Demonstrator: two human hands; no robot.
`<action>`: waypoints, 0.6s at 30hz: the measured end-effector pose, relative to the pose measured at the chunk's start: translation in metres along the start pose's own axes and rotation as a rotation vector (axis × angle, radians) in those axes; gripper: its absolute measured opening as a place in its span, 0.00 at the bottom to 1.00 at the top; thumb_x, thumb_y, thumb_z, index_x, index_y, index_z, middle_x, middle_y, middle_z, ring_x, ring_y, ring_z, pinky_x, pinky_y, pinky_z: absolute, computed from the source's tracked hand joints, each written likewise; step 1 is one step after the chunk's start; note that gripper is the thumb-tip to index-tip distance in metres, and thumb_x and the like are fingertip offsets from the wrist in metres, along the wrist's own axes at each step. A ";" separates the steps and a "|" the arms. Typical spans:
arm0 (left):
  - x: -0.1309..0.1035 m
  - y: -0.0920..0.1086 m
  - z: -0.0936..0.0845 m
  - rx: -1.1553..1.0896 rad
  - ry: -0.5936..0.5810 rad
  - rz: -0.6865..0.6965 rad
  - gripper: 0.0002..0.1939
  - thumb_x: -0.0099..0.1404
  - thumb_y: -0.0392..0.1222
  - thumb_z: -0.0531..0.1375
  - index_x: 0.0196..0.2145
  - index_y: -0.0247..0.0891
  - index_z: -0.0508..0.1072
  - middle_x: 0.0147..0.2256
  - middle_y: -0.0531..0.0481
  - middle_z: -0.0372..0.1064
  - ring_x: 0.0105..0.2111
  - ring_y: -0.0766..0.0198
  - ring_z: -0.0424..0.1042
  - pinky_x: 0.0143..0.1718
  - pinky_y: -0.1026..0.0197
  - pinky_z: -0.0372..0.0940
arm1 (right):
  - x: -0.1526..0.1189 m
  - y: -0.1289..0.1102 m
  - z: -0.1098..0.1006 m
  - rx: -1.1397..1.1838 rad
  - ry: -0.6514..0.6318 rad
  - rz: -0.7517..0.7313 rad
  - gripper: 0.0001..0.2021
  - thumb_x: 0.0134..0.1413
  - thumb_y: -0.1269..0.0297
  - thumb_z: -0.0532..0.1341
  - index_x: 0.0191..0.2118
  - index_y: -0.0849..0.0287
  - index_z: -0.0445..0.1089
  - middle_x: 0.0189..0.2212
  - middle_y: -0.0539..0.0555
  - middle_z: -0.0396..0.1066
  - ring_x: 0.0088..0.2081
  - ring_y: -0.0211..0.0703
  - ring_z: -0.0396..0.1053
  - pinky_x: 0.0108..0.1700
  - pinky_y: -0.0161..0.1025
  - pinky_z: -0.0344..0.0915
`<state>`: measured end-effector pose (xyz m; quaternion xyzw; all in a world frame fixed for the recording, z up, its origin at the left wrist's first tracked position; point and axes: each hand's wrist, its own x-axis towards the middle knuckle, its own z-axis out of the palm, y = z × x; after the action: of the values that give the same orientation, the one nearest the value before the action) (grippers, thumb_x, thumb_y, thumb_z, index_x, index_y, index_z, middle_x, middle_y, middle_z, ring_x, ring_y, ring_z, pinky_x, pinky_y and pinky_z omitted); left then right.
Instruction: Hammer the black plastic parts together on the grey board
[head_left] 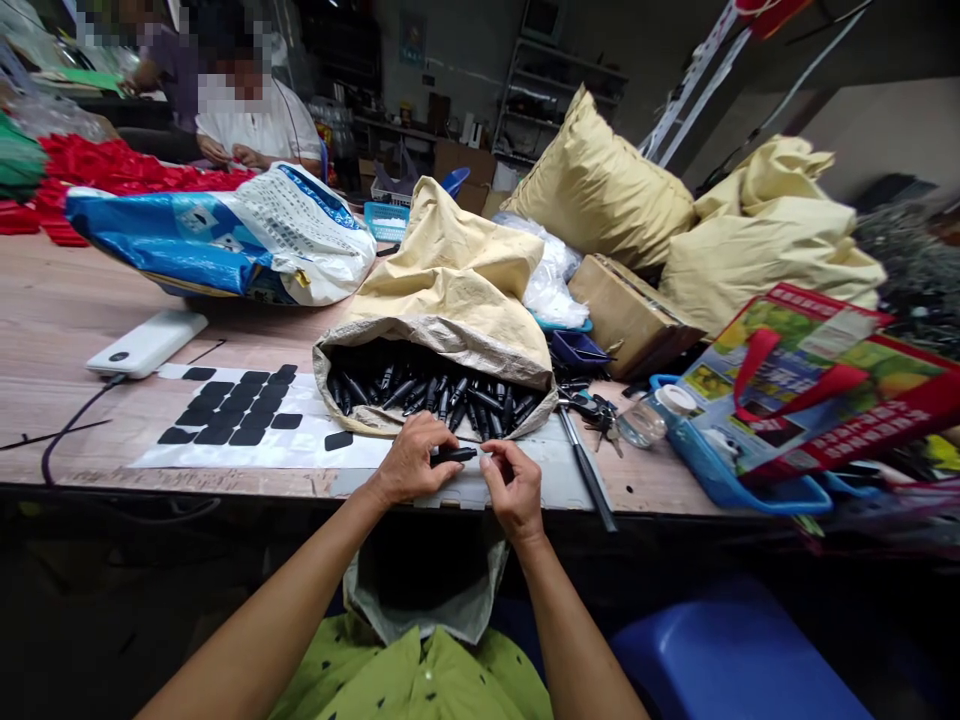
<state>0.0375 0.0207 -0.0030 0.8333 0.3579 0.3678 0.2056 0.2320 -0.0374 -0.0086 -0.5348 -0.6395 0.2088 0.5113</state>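
My left hand is closed around a short black pen-like tube, which lies level and points to the right. At the tube's thin tip, my right hand pinches thumb and forefinger together; whatever is between them is too small to make out. Just behind both hands, a cream cloth sack lies on its side, its mouth facing me. Many similar black tubes fill that mouth. Below the table edge, an open bag hangs in front of my green shirt, its inside dark.
Black rounded pads lie in rows on a white sheet, left of the sack. A white power bank with a cable sits farther left. Keys, a black-handled tool and a blue basket are rightward. People sit behind.
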 end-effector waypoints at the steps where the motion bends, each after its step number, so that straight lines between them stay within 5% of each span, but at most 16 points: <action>1: 0.000 0.000 0.000 -0.002 0.000 0.003 0.07 0.57 0.40 0.70 0.33 0.39 0.75 0.31 0.51 0.74 0.37 0.57 0.66 0.44 0.53 0.60 | 0.000 0.000 0.000 0.002 0.006 0.007 0.10 0.59 0.59 0.61 0.40 0.59 0.74 0.22 0.46 0.61 0.25 0.38 0.61 0.30 0.35 0.61; 12: -0.017 0.012 -0.003 0.058 -0.031 0.066 0.07 0.58 0.38 0.67 0.34 0.40 0.74 0.32 0.50 0.72 0.36 0.57 0.67 0.42 0.54 0.60 | 0.001 0.001 0.005 -0.021 0.048 0.033 0.10 0.61 0.60 0.59 0.36 0.58 0.75 0.25 0.49 0.70 0.26 0.39 0.64 0.30 0.36 0.62; 15: -0.024 0.012 -0.001 0.098 -0.024 0.005 0.07 0.61 0.43 0.68 0.35 0.40 0.75 0.33 0.49 0.73 0.37 0.56 0.68 0.41 0.54 0.61 | 0.004 0.000 -0.011 -0.047 0.137 -0.010 0.10 0.62 0.59 0.58 0.39 0.58 0.75 0.30 0.52 0.73 0.30 0.41 0.67 0.34 0.37 0.65; 18: -0.021 0.005 0.002 0.055 -0.039 -0.066 0.09 0.62 0.46 0.69 0.35 0.40 0.76 0.34 0.48 0.74 0.38 0.57 0.69 0.41 0.55 0.62 | 0.017 0.007 -0.046 -0.311 0.366 0.054 0.11 0.61 0.60 0.58 0.40 0.58 0.76 0.34 0.55 0.72 0.34 0.45 0.68 0.39 0.41 0.66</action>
<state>0.0315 0.0017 -0.0106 0.8334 0.3909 0.3346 0.2017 0.2770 -0.0328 0.0104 -0.6530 -0.5461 0.0209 0.5243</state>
